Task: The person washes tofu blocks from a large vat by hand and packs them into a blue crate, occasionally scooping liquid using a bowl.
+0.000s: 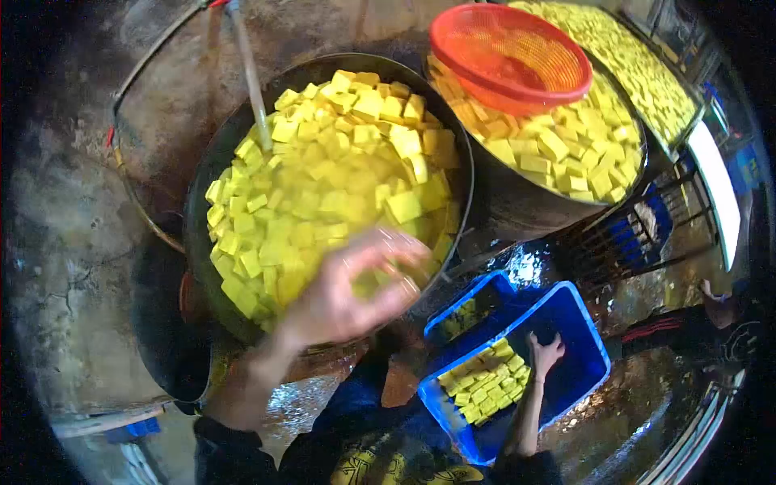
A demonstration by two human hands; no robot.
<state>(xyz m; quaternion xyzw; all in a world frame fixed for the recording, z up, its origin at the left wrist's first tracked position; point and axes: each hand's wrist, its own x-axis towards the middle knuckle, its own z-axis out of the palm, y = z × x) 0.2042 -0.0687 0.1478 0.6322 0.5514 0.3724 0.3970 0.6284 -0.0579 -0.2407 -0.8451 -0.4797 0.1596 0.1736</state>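
My left hand (352, 287) is over the near edge of a large round pot (196, 186), blurred by motion. Its thumb and fingers are curved with a gap between them, and I see nothing held in it. Yellow blocks (323, 174) that look like tofu fill the pot, many of them under cloudy yellow liquid. My right hand (548, 353) reaches into a blue crate (594, 339), fingers apart and empty. Beside it, rows of yellow blocks (489, 384) lie packed in one part of the crate.
A second pot of yellow blocks (566, 153) stands at the right with a red plastic colander (509, 61) on top. Beyond it lies a wide tray of yellow pieces (622, 61). A hose (250, 77) runs into the near pot. Another person's arm (679, 323) shows at right.
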